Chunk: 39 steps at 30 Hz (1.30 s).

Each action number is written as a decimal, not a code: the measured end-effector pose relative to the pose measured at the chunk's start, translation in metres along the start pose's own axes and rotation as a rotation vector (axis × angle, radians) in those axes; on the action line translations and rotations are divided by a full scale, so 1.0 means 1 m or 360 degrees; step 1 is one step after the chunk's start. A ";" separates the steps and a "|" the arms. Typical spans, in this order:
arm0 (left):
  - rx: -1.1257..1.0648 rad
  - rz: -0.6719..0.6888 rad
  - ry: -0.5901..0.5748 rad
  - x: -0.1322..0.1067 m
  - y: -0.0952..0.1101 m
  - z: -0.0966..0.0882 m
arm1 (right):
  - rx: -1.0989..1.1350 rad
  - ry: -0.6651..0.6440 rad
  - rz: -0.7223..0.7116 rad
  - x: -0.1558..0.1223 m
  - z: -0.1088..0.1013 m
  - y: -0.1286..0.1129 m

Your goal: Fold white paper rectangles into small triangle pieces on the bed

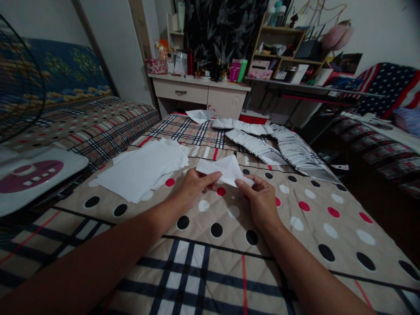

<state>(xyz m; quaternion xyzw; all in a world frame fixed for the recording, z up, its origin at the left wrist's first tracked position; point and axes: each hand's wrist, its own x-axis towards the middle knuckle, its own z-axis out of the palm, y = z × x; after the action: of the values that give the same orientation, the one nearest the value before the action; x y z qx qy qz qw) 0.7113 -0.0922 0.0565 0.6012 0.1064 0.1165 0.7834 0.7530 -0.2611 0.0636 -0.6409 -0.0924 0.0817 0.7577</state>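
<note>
A folded white paper piece (225,169) is held just above the quilted bedspread (305,218) at the middle of the head view. My left hand (194,187) pinches its left edge with thumb and fingers closed. My right hand (259,199) pinches its lower right corner, fingers curled. A loose stack of flat white sheets (144,168) lies to the left of my left hand. Behind the held piece, long overlapping rows of folded white papers (278,146) run across the bed, and one folded paper (200,116) sits at the far edge.
A white fan base with a purple button panel (31,175) and its wire cage (19,83) stand at the left. A plaid cushioned bench (98,122) lies behind. A cluttered dresser (200,89) and shelves (282,52) line the far wall; dark floor (377,201) drops off right.
</note>
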 end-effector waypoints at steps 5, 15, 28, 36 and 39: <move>0.0209 -0.0047 -0.0267 -0.005 0.001 0.002 | -0.0077 -0.0026 -0.0029 0.002 -0.003 -0.002; 0.0140 0.0232 -0.0006 -0.012 0.000 0.020 | 0.0336 -0.0163 0.0027 -0.014 0.022 0.002; 0.0099 0.0218 -0.0012 -0.023 -0.001 0.034 | 0.0453 0.0104 0.0033 -0.022 0.039 0.006; -0.0036 0.0110 0.0030 -0.020 -0.003 0.025 | 0.0228 0.0263 -0.0114 -0.017 0.028 0.009; -0.0058 0.0129 0.0106 -0.014 -0.002 0.017 | 0.0230 0.0237 -0.0159 -0.014 0.023 0.009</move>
<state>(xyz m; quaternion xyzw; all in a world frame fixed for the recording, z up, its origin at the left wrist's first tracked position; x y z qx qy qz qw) 0.7036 -0.1123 0.0591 0.5864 0.1058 0.1702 0.7848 0.7341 -0.2408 0.0576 -0.5834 -0.0616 0.0024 0.8099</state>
